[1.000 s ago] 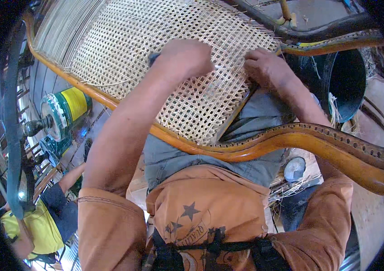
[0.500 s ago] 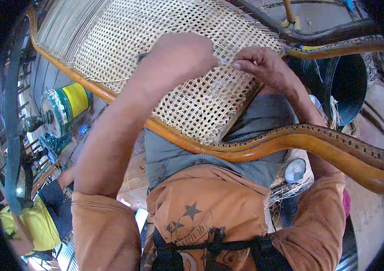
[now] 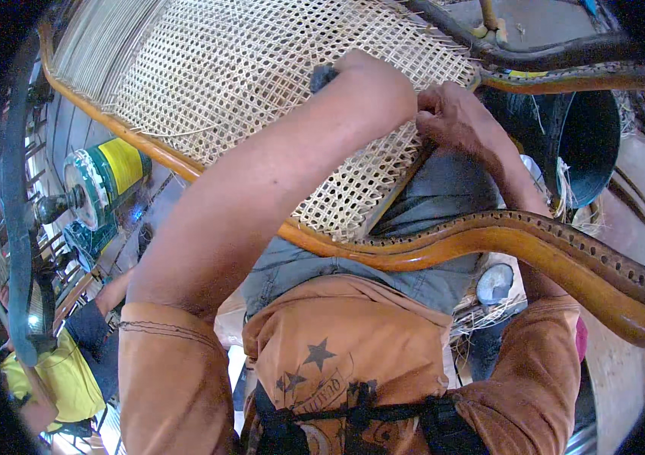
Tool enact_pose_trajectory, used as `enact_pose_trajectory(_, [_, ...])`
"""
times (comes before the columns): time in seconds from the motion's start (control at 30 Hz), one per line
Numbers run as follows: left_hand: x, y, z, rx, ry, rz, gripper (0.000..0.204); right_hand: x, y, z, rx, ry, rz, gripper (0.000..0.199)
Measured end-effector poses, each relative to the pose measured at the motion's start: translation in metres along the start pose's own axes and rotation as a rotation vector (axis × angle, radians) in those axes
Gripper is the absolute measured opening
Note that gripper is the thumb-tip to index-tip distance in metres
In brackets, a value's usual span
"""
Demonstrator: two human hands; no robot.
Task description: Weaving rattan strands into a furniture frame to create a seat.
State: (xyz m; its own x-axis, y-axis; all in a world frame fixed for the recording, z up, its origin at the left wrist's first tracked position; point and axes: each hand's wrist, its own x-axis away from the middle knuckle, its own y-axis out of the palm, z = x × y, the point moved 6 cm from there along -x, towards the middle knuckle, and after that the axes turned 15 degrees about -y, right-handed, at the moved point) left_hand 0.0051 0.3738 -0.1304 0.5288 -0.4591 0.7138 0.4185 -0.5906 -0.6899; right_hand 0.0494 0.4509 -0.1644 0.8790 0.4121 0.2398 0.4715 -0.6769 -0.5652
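A woven cane panel [image 3: 262,83] with an open mesh lies across my lap, set in a curved, varnished wooden frame [image 3: 406,254]. My left hand [image 3: 379,83] is closed over the panel's right part, and the dark end of a tool [image 3: 323,77] sticks out behind it. The tool's working end is hidden. Close against it, near the panel's right edge, my right hand [image 3: 455,117] has its fingers curled together. Whatever they pinch cannot be made out.
A row of small holes runs along the frame's right stretch. Dark curved wooden pieces [image 3: 550,54] stand at the upper right, above a dark bucket [image 3: 589,152]. At left are a green and yellow can [image 3: 121,173] and a person in a yellow shirt [image 3: 64,379].
My left hand has moved right with the dark-ended tool, closing the gap to my right hand. My right hand has shifted slightly right and down.
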Motion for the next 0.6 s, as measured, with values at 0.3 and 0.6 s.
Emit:
enact_pose_trajectory(0.3, [0.000, 0.023, -0.006, 0.062, 0.092, 0.010, 0.021, -0.004, 0.007, 0.002, 0.142, -0.106, -0.061, 0.021])
enact_pose_trajectory(0.6, [0.005, 0.029, -0.018, 0.215, -0.043, 0.107, 0.023, -0.005, 0.014, 0.002, 0.278, -0.201, -0.065, 0.017])
